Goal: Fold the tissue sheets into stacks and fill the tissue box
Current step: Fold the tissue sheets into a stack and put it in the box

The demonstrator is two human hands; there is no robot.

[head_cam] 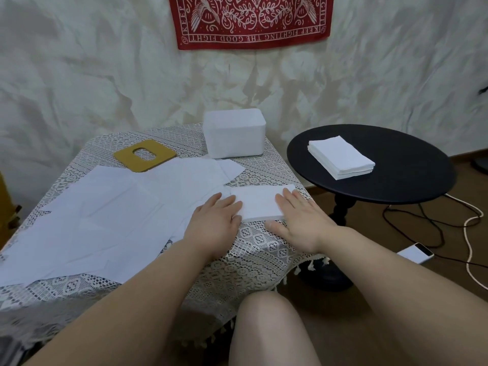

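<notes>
White folded tissue stack (260, 203), left hand (215, 220), right hand (299, 223) pressing flat

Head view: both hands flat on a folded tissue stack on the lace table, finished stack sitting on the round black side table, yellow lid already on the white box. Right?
One error: the yellow lid is not on the white box; the head view shows it lying flat on the lace table, left of the box. The rest holds: left hand and right hand lie flat on the folded stack, and the finished stack sits on the round black side table.
</notes>
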